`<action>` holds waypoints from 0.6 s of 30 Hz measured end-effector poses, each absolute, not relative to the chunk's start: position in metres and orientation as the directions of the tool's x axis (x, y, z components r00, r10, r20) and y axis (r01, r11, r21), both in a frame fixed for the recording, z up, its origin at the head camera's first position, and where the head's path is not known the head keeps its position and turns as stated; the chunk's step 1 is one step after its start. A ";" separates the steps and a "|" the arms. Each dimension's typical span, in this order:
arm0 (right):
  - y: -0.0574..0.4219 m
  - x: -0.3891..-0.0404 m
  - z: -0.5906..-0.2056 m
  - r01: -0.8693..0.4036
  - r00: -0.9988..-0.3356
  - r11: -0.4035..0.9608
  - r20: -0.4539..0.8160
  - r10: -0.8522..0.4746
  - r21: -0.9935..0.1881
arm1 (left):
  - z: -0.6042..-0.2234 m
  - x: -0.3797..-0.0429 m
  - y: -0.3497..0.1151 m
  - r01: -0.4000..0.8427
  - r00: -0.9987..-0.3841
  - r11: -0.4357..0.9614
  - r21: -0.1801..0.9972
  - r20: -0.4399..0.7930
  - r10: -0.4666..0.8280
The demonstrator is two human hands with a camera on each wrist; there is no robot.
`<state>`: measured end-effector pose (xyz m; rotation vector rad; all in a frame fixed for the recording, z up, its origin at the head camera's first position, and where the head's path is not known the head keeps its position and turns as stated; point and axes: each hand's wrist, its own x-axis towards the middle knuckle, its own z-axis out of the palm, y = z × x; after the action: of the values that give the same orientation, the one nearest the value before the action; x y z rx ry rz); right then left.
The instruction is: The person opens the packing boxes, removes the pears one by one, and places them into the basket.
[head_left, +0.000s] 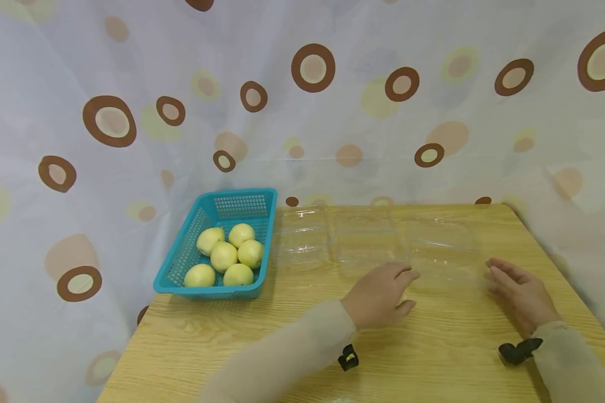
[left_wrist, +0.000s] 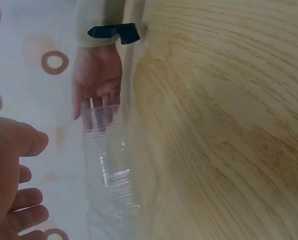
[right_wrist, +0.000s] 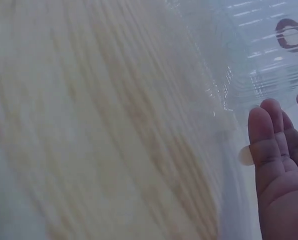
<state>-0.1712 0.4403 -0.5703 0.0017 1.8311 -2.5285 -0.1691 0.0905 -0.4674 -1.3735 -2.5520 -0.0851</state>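
Note:
Three clear plastic boxes stand in a row on the table: a left box (head_left: pixel 303 238), a middle box (head_left: pixel 365 238) and a right box (head_left: pixel 441 246). My right hand (head_left: pixel 521 294) is at the right end of the right box, its fingertips (right_wrist: pixel 261 122) extended close to the ridged plastic. Fingers apart and relaxed, my left hand (head_left: pixel 380 294) hovers in front of the middle and right boxes. In the left wrist view, the right hand's fingers show through the end of the clear box (left_wrist: pixel 109 165). Neither hand grips anything.
A blue plastic basket (head_left: pixel 242 205) holding several pale yellow round fruits (head_left: pixel 224 256) stands left of the boxes. The wooden table (head_left: pixel 206 347) runs back to a white curtain (head_left: pixel 282 134) with brown and yellow circles.

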 end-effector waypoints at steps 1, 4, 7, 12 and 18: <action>0.440 -0.170 -0.571 0.018 -1.000 -0.304 -0.014 -0.016 -0.953 | -0.471 -0.170 0.099 0.827 -0.527 0.555 -0.093 0.219 0.821; 0.439 -0.169 -0.571 0.035 -0.999 -0.263 -0.034 -0.009 -0.964 | -0.485 -0.175 0.119 0.805 -0.533 0.561 -0.193 0.179 0.827; 0.438 -0.170 -0.570 0.049 -0.999 -0.176 -0.052 0.013 -0.983 | -0.502 -0.178 0.132 0.774 -0.565 0.578 -0.258 0.128 0.815; 0.438 -0.172 -0.569 0.058 -0.998 -0.059 -0.060 0.034 -0.997 | -0.520 -0.177 0.148 0.755 -0.622 0.600 -0.265 -0.002 0.783; 0.439 -0.174 -0.570 0.055 -0.997 -0.041 -0.057 0.052 -0.998 | -0.527 -0.175 0.157 0.747 -0.636 0.597 -0.293 -0.055 0.769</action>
<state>-0.1741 0.4390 -0.5704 0.1211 2.1739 -2.2626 -0.1750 0.1574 -0.5273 -1.3024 -2.7382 0.4473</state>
